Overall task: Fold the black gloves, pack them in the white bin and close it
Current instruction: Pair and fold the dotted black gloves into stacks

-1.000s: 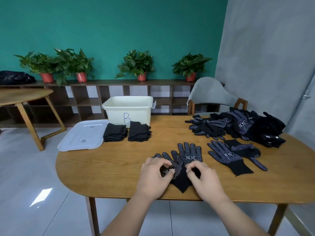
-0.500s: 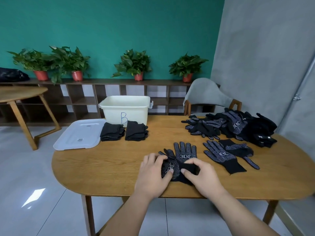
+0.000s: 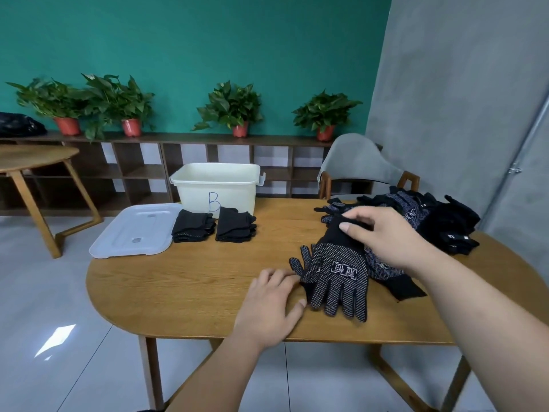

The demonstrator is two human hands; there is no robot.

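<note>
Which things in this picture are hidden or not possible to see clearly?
- Inside of the white bin: head view, its own front wall hides it.
- Number of gloves in the loose pile: head view, they overlap, black on black.
- Flat glove beyond the dotted glove: head view, the right hand and forearm cover it partly.

Oval table (image 3: 178, 286) bearing gloves (image 3: 338, 272), bin (image 3: 217, 185), lid (image 3: 136, 230)

On the tabletop (image 3: 178, 289) are counted one white bin (image 3: 218, 185), one white lid (image 3: 133, 233), two folded stacks of black gloves (image 3: 193, 228) and one loose heap of gloves (image 3: 439, 221) too tangled to be numbered. Two hands are seen, a left hand (image 3: 270, 304) and a right hand (image 3: 383, 236), at one dotted glove (image 3: 335, 275). Behind, four potted plants (image 3: 231, 108), one shelf unit (image 3: 178, 144), one grey chair (image 3: 356, 162) and one second table (image 3: 32, 156) are counted.
</note>
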